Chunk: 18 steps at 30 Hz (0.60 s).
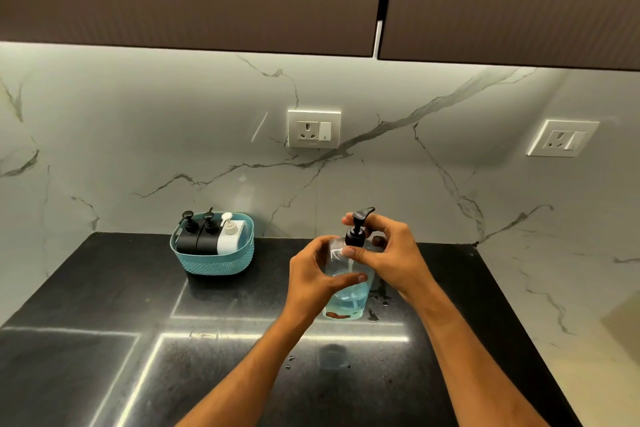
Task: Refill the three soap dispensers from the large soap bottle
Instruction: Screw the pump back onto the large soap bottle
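Left hand (318,274) gripping clear soap bottle (348,298), right hand (384,253) pinching its black pump (356,229); three dispensers in teal basket (213,263) far left.

Left hand (317,279) grips clear bottle (346,291); right hand (388,253) seemingly twists its pump (358,229).

No readable text anywhere, honestly; the bottles, basket and wall sockets show no legible labels or brands.
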Motion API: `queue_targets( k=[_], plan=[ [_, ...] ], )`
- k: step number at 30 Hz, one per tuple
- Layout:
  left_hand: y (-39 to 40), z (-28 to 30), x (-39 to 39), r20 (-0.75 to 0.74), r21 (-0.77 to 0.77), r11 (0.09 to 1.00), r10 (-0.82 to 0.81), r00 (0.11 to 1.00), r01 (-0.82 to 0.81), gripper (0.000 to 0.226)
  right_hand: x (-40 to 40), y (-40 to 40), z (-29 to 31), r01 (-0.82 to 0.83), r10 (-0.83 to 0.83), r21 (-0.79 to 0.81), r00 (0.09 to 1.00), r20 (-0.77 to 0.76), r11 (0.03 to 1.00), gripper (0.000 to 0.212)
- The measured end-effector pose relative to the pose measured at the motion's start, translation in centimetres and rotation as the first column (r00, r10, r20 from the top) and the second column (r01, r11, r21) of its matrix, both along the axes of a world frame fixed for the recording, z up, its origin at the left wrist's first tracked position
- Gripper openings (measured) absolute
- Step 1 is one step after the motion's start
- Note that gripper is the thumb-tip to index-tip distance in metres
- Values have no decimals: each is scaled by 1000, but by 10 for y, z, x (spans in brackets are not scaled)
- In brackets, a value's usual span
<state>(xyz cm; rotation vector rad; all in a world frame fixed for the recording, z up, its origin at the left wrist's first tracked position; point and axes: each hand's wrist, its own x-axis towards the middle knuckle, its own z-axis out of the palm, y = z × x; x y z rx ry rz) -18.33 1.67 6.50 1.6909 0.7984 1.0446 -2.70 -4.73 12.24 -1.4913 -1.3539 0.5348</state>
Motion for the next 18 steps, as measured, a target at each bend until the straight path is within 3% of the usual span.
queue_targets(
  k=[3, 6, 13, 18],
  plan=[
    [2, 1, 1, -10, 20, 1000, 2, 1000, -2, 64, 5, -1, 0, -37, 39, 12, 993, -112, 999, 38],
    [2, 2, 4, -3, 30, 1000, 9, 1000, -9, 63, -2, -3, -2, 64, -46, 79, 976, -214, 995, 36],
    [-4, -2, 14, 29, 10, 1000, 19, 999, -19, 67, -13, 0, -12, 266, -234, 143, 950, -205, 953, 40],
    [0, -9, 19, 9, -14, 1000, 4, 1000, -4, 63, -1, -4, -10, 175, -149, 114, 966, -210, 978, 39]
  ],
)
